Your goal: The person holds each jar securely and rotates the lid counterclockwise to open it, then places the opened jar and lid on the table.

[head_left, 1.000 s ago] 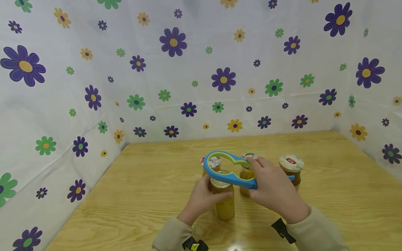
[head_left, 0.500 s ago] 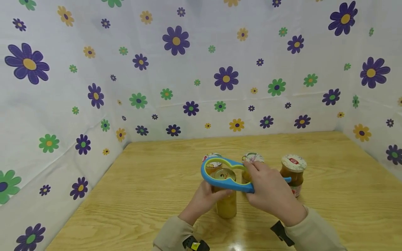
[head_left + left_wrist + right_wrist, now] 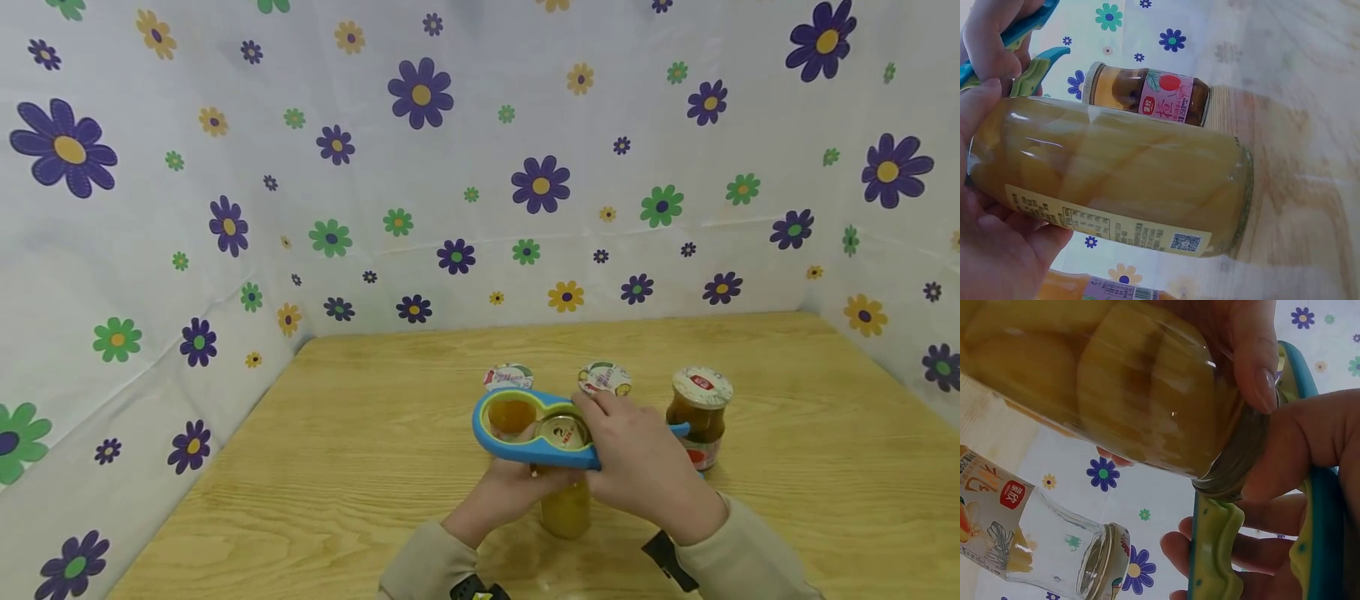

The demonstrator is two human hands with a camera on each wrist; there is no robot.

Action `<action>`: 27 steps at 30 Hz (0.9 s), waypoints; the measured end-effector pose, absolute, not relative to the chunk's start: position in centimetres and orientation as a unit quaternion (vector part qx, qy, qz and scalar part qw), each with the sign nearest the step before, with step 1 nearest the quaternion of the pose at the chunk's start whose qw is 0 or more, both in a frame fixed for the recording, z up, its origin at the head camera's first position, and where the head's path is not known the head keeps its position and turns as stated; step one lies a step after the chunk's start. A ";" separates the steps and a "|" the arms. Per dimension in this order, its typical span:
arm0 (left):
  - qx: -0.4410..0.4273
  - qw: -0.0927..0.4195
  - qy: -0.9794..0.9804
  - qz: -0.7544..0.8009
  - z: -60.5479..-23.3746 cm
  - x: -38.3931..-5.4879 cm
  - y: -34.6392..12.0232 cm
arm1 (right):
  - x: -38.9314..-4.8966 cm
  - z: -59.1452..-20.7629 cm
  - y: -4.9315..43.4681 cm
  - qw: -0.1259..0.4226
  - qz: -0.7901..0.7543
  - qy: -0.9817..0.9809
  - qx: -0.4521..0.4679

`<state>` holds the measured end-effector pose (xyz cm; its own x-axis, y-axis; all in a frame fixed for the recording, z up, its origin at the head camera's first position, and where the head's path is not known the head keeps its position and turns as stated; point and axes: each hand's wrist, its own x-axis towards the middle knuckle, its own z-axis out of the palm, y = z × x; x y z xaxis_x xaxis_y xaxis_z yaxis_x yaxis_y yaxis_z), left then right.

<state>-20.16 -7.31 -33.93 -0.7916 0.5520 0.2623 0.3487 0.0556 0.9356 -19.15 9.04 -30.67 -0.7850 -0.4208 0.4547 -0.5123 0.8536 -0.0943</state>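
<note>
My blue-and-lime plastic opener (image 3: 517, 452) has come down, its inner loop framing the gold metal lid (image 3: 566, 432) of the clear-glass jar of yellow fruit (image 3: 567, 512). My right fingers (image 3: 597, 407) grip the opener; my left fingers (image 3: 1050, 242) wrap the jar. Beyond, three glass jars (image 3: 697, 419) with patterned lids stand on the wooden counter (image 3: 360, 417).

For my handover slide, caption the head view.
Left hand grips a yellow-filled glass jar, its lid showing within a blue jar opener held by the right hand; three lidded jars stand behind.
</note>
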 end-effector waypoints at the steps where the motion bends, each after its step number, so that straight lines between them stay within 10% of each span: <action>1: 0.313 0.083 0.721 0.613 -33.9 -20.1 -7.3 | -19.1 -30.6 9.0 0.211 0.102 -0.940 0.249; 27: 0.301 0.152 0.652 0.680 -35.9 -21.4 -7.2 | -18.9 -31.1 9.1 0.219 -0.049 -0.923 0.313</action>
<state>-21.37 -7.20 -35.87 -0.7732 0.5980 0.2112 0.1856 -0.1051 0.9770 -18.92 9.12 -31.11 -0.7085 -0.5993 0.3727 -0.5564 0.7992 0.2274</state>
